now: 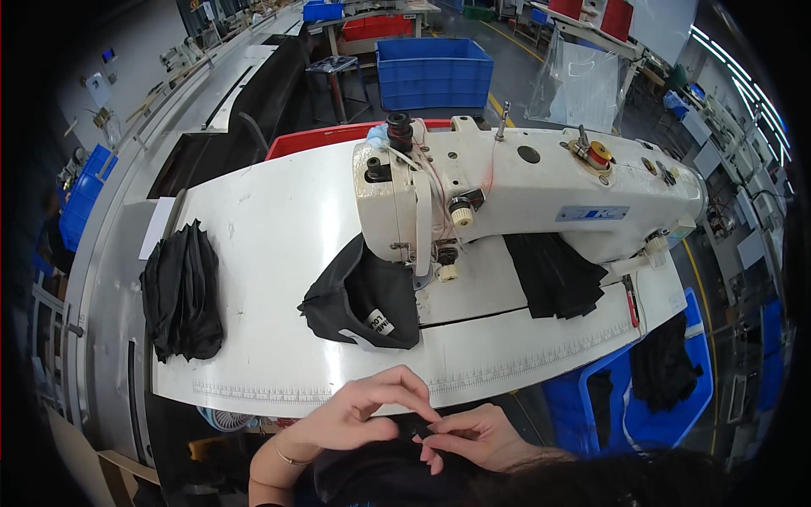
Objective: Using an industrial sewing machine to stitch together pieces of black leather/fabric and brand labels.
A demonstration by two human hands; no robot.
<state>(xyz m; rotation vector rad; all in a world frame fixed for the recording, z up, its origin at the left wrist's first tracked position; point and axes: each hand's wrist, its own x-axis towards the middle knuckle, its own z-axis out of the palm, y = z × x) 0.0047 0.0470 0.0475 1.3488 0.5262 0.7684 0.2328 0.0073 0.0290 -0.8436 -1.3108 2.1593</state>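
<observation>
My left hand [372, 410] and my right hand [480, 435] meet in front of my body, below the table's front edge. The right thumb and fingers are pinched together. My left fingers curl in to the same spot, their tips at the right fingertips. Whatever lies between them is too small and dark to name. Beyond the hands, a black fabric pouch [329, 300] with a white label [378, 323] inside sits on the white table [262, 279], its mouth spread. It rests left of the needle area of a white sewing machine [532, 190].
A pleated stack of black fabric pieces [182, 291] lies at the table's left end. More black fabric [553, 275] lies under the machine arm. Red-handled snips [631, 300] lie at the right edge. A blue bin [697, 372] holding black fabric stands below right.
</observation>
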